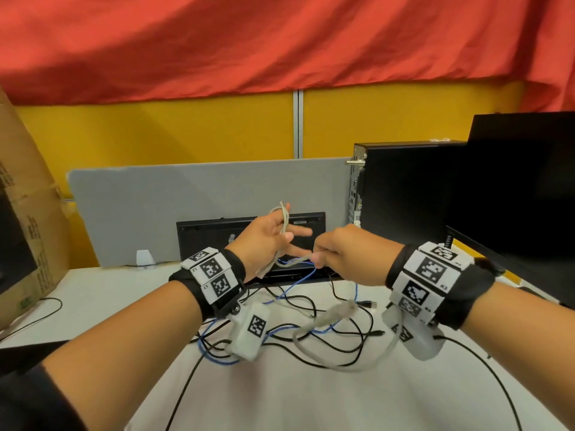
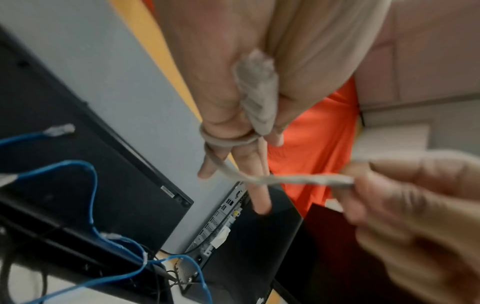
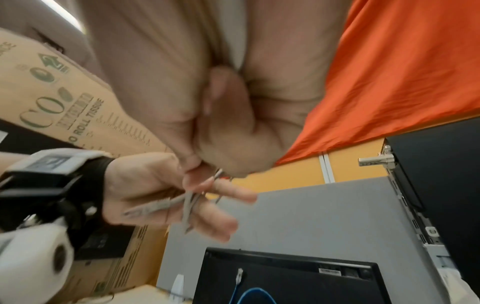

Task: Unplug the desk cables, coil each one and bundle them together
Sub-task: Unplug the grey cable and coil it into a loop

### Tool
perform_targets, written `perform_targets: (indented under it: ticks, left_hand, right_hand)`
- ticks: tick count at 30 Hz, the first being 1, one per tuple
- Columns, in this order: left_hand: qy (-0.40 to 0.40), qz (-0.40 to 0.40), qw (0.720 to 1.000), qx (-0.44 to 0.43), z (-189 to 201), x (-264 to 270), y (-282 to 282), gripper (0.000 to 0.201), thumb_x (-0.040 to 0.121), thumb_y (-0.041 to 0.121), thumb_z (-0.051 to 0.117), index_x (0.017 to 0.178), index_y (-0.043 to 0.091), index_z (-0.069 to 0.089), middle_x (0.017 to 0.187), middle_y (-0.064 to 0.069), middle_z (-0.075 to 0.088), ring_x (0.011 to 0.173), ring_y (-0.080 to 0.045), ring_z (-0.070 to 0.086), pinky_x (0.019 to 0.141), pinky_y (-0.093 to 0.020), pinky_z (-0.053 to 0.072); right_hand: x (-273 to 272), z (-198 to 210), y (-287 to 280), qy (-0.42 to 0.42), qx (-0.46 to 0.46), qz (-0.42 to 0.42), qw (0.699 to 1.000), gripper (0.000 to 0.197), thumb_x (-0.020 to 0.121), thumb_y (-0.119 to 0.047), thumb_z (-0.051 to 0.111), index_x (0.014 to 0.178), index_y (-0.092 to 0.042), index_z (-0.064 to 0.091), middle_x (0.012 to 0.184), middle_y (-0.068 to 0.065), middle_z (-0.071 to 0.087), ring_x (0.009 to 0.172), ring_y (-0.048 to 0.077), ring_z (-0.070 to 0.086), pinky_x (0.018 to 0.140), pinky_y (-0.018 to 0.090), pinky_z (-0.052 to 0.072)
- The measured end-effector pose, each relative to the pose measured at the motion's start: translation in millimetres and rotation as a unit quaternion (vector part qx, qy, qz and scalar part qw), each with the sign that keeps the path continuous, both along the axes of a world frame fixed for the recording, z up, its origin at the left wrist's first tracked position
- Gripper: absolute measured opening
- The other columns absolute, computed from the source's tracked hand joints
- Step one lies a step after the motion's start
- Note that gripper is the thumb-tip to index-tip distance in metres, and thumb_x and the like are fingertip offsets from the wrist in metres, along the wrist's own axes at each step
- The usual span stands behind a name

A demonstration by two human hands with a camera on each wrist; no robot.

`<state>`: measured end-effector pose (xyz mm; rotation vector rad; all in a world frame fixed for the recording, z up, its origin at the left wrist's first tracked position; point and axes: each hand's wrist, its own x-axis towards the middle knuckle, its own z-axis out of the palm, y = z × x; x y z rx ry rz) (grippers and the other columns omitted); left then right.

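My left hand (image 1: 273,234) is raised over the desk with a grey network cable (image 1: 323,320) wound round its spread fingers. In the left wrist view its thumb presses the cable's plug (image 2: 257,92) against the palm, and a loop (image 2: 226,140) circles the fingers. Just to its right, my right hand (image 1: 336,251) pinches the same cable (image 2: 311,180) between thumb and fingers. The rest of the cable hangs blurred to the table and loops there (image 1: 351,367). A blue cable (image 2: 92,185) and a tangle of black cables (image 1: 342,343) lie on the table below my hands.
A black keyboard (image 1: 217,231) leans upright against a grey divider (image 1: 155,206) behind my hands. A black computer tower (image 1: 404,188) and monitor (image 1: 522,181) stand at the right, a cardboard box (image 1: 28,213) at the left. The table (image 1: 280,405) is white.
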<state>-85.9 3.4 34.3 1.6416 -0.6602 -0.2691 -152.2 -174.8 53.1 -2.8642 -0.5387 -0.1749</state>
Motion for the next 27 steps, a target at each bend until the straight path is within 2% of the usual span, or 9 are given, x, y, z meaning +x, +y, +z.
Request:
perform_targets:
  ticks: [3, 5, 8, 11, 12, 16, 21, 25, 27]
  left_hand:
    - [-0.007, -0.022, 0.998, 0.065, 1.8, -4.7, -4.1, 0.057, 0.102, -0.001, 0.037, 0.152, 0.015, 0.017, 0.103, -0.016, 0.072, 0.088, -0.031, 0.072, 0.091, -0.036, 0.054]
    - [-0.001, -0.043, 0.995, 0.087, 2.5, -9.3, -5.2, 0.055, 0.102, -0.001, 0.035, 0.153, 0.014, 0.018, 0.087, -0.021, 0.07, 0.073, -0.029, 0.071, 0.078, -0.033, 0.058]
    - [-0.002, -0.06, 0.992, 0.111, 2.7, -13.1, -4.4, 0.05, 0.103, 0.001, 0.034, 0.151, 0.013, 0.027, 0.064, -0.011, 0.057, 0.056, -0.02, 0.061, 0.075, -0.035, 0.057]
    - [0.039, -0.079, 0.993, 0.079, -0.1, -12.8, -4.6, 0.04, 0.105, 0.008, 0.031, 0.144, 0.013, 0.04, 0.057, -0.003, 0.041, 0.045, -0.014, 0.048, 0.098, -0.051, 0.049]
    - [0.053, -0.086, 0.992, 0.069, -0.3, -13.9, -4.4, 0.037, 0.106, 0.016, 0.03, 0.14, 0.012, 0.044, 0.057, -0.001, 0.038, 0.044, -0.014, 0.044, 0.099, -0.053, 0.048]
    - [0.1, -0.112, 0.988, 0.048, 1.0, -18.5, -4.3, 0.04, 0.104, 0.036, 0.036, 0.129, 0.011, 0.054, 0.057, 0.004, 0.03, 0.042, -0.01, 0.031, 0.087, -0.046, 0.056]
    - [0.157, -0.169, 0.97, -0.074, 5.5, -24.4, -3.0, 0.033, 0.102, 0.017, 0.043, 0.13, 0.007, 0.059, 0.056, 0.003, 0.019, 0.038, -0.007, 0.029, 0.082, -0.042, 0.055]
    - [0.195, -0.2, 0.942, -0.184, 10.9, -24.4, -10.2, 0.039, 0.101, 0.011, 0.042, 0.138, 0.002, 0.048, 0.055, 0.0, 0.042, 0.035, -0.007, 0.037, 0.09, -0.054, 0.052]
    - [0.177, -0.188, 0.944, -0.206, 11.4, -22.2, -13.2, 0.041, 0.101, 0.013, 0.044, 0.14, -0.001, 0.04, 0.075, -0.01, 0.063, 0.037, -0.007, 0.041, 0.094, -0.059, 0.05]
  right_hand:
    - [3.0, 5.1, -4.6, -0.044, 0.042, 0.011, 0.998, 0.024, 0.099, -0.025, 0.05, 0.092, -0.012, 0.069, 0.077, 0.005, 0.063, 0.073, 0.023, 0.059, 0.067, 0.036, 0.05]
    - [6.1, 7.0, -8.8, -0.066, 0.074, 0.009, 0.995, 0.02, 0.097, -0.027, 0.055, 0.089, -0.016, 0.07, 0.073, 0.003, 0.064, 0.071, 0.022, 0.06, 0.066, 0.034, 0.049]
    - [9.5, 7.1, -13.7, -0.083, 0.106, 0.002, 0.991, 0.016, 0.093, -0.033, 0.06, 0.084, -0.023, 0.068, 0.067, 0.001, 0.062, 0.065, 0.02, 0.06, 0.061, 0.034, 0.049]
    - [13.6, 5.3, -18.2, -0.117, 0.133, -0.004, 0.984, 0.017, 0.09, -0.034, 0.063, 0.083, -0.021, 0.07, 0.062, 0.0, 0.06, 0.054, 0.011, 0.053, 0.054, 0.031, 0.045]
    - [15.6, 5.4, -20.2, -0.13, 0.143, -0.006, 0.981, 0.016, 0.091, -0.033, 0.063, 0.082, -0.021, 0.07, 0.061, -0.003, 0.058, 0.053, 0.007, 0.05, 0.052, 0.027, 0.043]
    - [22.1, 5.8, -28.6, -0.162, 0.149, -0.013, 0.975, 0.013, 0.095, -0.03, 0.057, 0.087, -0.026, 0.067, 0.064, -0.005, 0.059, 0.058, 0.008, 0.053, 0.056, 0.022, 0.04]
    - [31.8, -6.8, -40.4, -0.133, 0.154, -0.077, 0.976, 0.03, 0.102, -0.032, 0.04, 0.076, -0.026, 0.055, 0.067, -0.008, 0.053, 0.061, 0.007, 0.05, 0.059, 0.026, 0.036]
    - [28.6, -33.2, -33.3, -0.026, 0.165, -0.098, 0.981, 0.031, 0.103, -0.027, 0.036, 0.077, -0.02, 0.052, 0.069, -0.004, 0.05, 0.06, 0.011, 0.047, 0.058, 0.03, 0.042]
    - [23.5, -44.6, -19.6, 0.028, 0.143, -0.069, 0.987, 0.023, 0.101, -0.016, 0.037, 0.093, -0.021, 0.058, 0.073, -0.005, 0.05, 0.06, 0.007, 0.048, 0.063, 0.031, 0.05]
